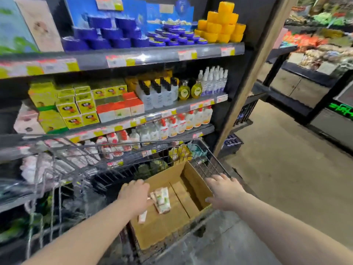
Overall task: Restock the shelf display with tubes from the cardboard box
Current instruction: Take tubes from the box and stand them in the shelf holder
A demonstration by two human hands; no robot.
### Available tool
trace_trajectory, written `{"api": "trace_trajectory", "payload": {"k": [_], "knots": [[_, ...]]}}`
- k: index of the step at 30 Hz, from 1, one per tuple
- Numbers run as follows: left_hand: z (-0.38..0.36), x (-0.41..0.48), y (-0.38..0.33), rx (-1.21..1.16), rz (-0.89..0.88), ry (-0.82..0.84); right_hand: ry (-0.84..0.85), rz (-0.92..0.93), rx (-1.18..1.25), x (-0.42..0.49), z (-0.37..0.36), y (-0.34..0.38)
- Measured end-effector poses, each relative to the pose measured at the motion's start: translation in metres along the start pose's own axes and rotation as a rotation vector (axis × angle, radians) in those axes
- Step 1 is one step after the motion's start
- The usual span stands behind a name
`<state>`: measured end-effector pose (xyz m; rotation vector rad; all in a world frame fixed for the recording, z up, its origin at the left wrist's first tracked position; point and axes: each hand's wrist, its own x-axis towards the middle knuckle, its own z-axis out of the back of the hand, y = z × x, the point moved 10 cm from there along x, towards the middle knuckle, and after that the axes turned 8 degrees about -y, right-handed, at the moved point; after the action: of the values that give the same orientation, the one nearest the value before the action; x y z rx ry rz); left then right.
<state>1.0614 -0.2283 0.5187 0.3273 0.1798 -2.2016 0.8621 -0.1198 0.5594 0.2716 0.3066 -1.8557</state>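
Observation:
An open cardboard box [196,185] sits in a wire shopping cart [205,165] below the shelves. A few white tubes [161,200] with green and orange print lie on its bottom. My left hand [134,196] reaches into the box and is closed around tubes; one tube end [142,217] sticks out under the palm. My right hand [225,192] hovers over the box's right wall, fingers spread, holding nothing. The shelf display [172,113] in front holds rows of bottles and small boxes.
Shelves carry blue jars [107,33], orange containers [222,23], yellow boxes [76,106] and white bottles [193,119]. A wooden post [254,77] stands at the shelf's right end. Open aisle floor [286,159] lies to the right, with produce stands [321,46] beyond.

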Motion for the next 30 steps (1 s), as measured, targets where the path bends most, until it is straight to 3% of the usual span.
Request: {"api": "trace_trajectory", "payload": {"k": [16,22,30], "knots": [[-0.101,0.059,0.058,-0.234,0.4,0.283,0.342,0.327,-0.043,0.188,-0.102,0.067],[-0.158,0.104,0.051,-0.272,0.44,0.368,0.446,0.454,-0.136,0.235,-0.171,0.093],[-0.272,0.143,0.05,-0.244,0.432,0.483,0.524,0.337,0.013,0.278,-0.256,0.116]]}}
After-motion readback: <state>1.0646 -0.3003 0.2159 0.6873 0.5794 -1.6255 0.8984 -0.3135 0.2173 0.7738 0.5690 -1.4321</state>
